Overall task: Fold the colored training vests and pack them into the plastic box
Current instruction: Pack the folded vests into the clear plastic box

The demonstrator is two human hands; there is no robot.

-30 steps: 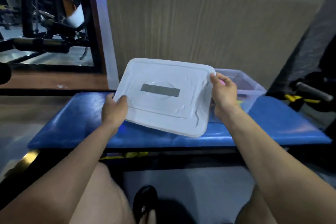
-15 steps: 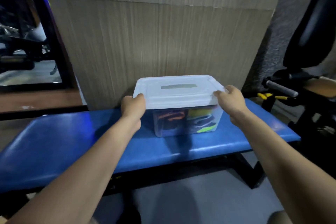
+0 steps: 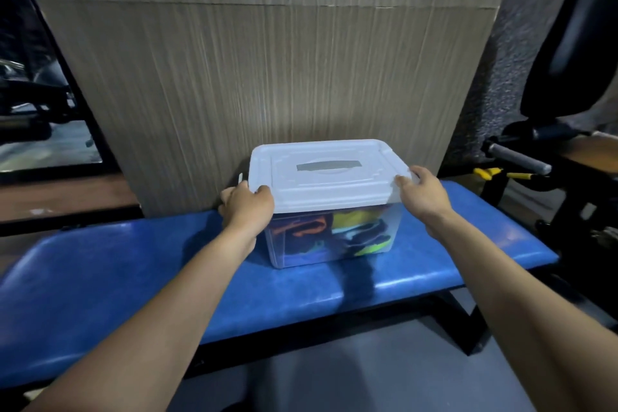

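1. A clear plastic box (image 3: 329,241) stands on the blue padded bench (image 3: 133,278), close in front of a wood-grain panel (image 3: 267,77).
2. A white lid (image 3: 326,177) lies flat on top of the box and covers its whole opening; a grey strip (image 3: 329,165) runs across the lid's middle.
3. Folded training vests (image 3: 334,234) show through the box's front wall: orange and dark blue on the left side, yellow, black and lime green on the right.
4. The left hand (image 3: 245,211) grips the lid's left near corner, thumb on top of the rim and fingers curled down around the edge and the box's side.
5. The right hand (image 3: 423,194) holds the lid's right edge, thumb resting on the top surface near the corner, fingers wrapped over the rim on the far side.
6. Both forearms reach forward from the bottom of the view and meet the box at opposite ends.
7. To the right of the bench stands dark gym equipment (image 3: 551,160) with a grey foam-covered bar (image 3: 518,157) and yellow parts (image 3: 488,172) beside it.
8. At the left, behind a dark frame, more equipment (image 3: 30,104) is dimly visible; its details are too dark to tell.
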